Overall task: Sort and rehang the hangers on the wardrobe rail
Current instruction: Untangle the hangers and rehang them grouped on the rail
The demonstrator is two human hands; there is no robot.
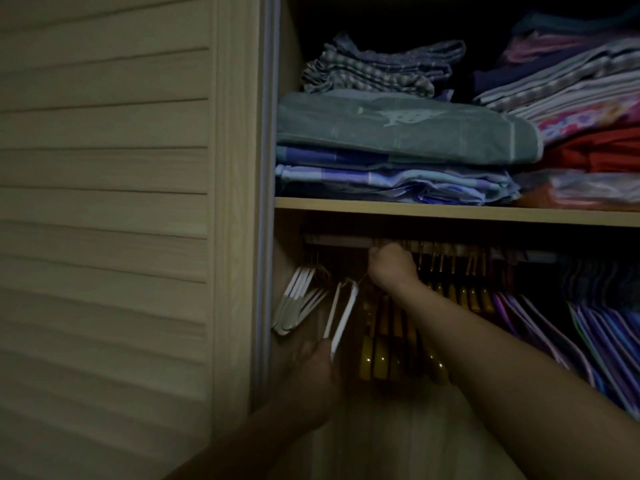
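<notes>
Head view, pretty dim in here. No brand names or readable text anywhere; the closest thing is a pale printed motif on the grey-green towel (398, 128), and it isn't lettering as far as I can tell.

Hands: the right hand (391, 266) reaches up and forward, arm stretched out from the lower right, fist curled just under the rail (343, 241). Its fingers look clenched around the hooks of the hangers there, though it's too dark to see exactly what they're pinching. The left hand (317, 372) comes in from the bottom, lower down, fingers wrapped around the bottom end of a white hanger (341, 315), which sits tilted, its top leaning right toward the right hand.

Hangers: a bunch of white hangers (298, 301) hangs at the far left of the rail, pressed close to the wardrobe wall, with grey lower ends. Next to the held one is a group of yellow hangers (384, 344), glossy, packed tightly, partly behind the right forearm. Further right are purple hangers (540, 327), fanned out and slanting down to the right.

Above the rail is a shelf (450, 213) stacked with folded clothes and linens. The slatted door (104, 202) fills the left side.
</notes>
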